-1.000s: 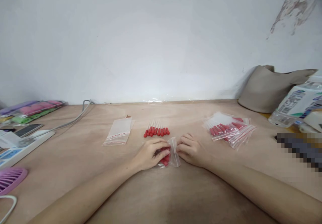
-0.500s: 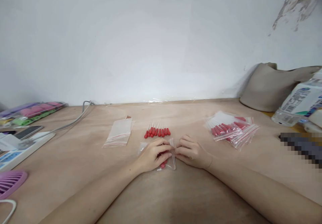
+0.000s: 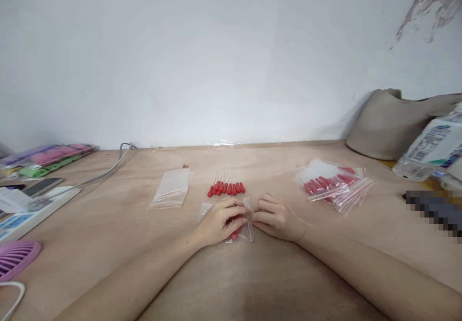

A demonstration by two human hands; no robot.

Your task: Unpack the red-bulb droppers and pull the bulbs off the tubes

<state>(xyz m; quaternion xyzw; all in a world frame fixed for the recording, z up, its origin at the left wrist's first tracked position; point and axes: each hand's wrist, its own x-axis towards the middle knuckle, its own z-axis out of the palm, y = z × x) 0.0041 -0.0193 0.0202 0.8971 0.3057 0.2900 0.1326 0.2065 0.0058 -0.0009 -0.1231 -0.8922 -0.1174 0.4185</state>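
Note:
Under my left hand [image 3: 224, 220] lies a clear zip bag [image 3: 249, 232] with red-bulbed droppers [image 3: 234, 236] inside; the fingers are curled onto it near its zip strip. My right hand [image 3: 276, 217] meets the strip from the other side, its fingers pinched together at the bag's edge. Just beyond both hands, several loose droppers [image 3: 231, 188] lie in a row, red rubber bulbs facing me and thin clear tubes pointing away. The droppers in the bag are partly hidden by my left hand.
A stack of flat zip bags [image 3: 171, 188] lies to the left. Filled bags of droppers [image 3: 332, 184] are piled to the right. Further out are a power strip [image 3: 54, 208], a purple slatted object [image 3: 18, 261], a plastic bottle [image 3: 426, 147] and a grey-brown fabric item [image 3: 382, 123].
Both hands stay at the bag's zip strip with almost no movement. The whole view has shifted very slightly.

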